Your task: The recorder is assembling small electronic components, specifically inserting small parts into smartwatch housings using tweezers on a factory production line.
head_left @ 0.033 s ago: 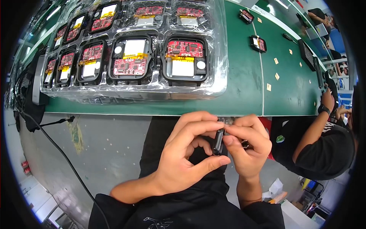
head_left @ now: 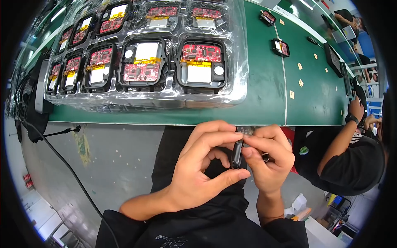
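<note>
Just in front of the table's edge, my left hand [head_left: 193, 167] and my right hand [head_left: 271, 159] hold a small, glossy black casing piece [head_left: 237, 154] between them. I see the piece edge-on, so its faces are hidden. It stands close to upright. Left-hand fingers reach over its upper end, while the left thumb lies by its lower end. My right thumb and forefinger pinch its right side near the top. Both hands are closed about it, above my lap. Beyond them, black device housings [head_left: 201, 87] with red circuit boards and pale batteries sit in a clear plastic tray [head_left: 235, 93].
The tray covers the left part of the green table [head_left: 266, 99]. To its right lie two more black housings [head_left: 281, 47], [head_left: 268, 17] and several small paper tags [head_left: 292, 94]. A black cable [head_left: 74, 177] hangs at the left. A co-worker [head_left: 351, 153] sits at the right.
</note>
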`<act>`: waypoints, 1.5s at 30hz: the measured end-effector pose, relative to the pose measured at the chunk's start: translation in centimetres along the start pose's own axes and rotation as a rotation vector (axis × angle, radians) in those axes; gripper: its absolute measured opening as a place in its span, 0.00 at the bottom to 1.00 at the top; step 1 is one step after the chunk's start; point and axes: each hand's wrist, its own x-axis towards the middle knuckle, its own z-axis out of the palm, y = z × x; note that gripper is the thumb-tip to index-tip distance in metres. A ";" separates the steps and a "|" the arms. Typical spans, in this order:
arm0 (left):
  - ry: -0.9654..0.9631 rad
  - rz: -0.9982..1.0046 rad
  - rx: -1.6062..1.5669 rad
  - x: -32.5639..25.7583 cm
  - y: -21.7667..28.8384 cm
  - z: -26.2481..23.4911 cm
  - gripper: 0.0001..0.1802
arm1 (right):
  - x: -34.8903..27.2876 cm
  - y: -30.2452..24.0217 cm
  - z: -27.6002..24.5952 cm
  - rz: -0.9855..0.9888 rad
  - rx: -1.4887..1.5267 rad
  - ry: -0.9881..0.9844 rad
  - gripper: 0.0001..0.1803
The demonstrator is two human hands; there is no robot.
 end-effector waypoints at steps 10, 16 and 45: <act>0.012 0.022 0.011 0.0 -0.5 -0.1 0.35 | 0.1 0.0 -0.1 -0.137 -0.097 0.039 0.12; 0.069 0.035 -0.032 0.0 -0.6 -0.1 0.33 | 0.3 -0.1 -0.5 -0.110 -0.037 -0.036 0.11; -0.054 0.045 0.041 -0.4 -0.9 -1.2 0.34 | 0.7 -0.2 -0.6 -0.010 0.035 -0.154 0.13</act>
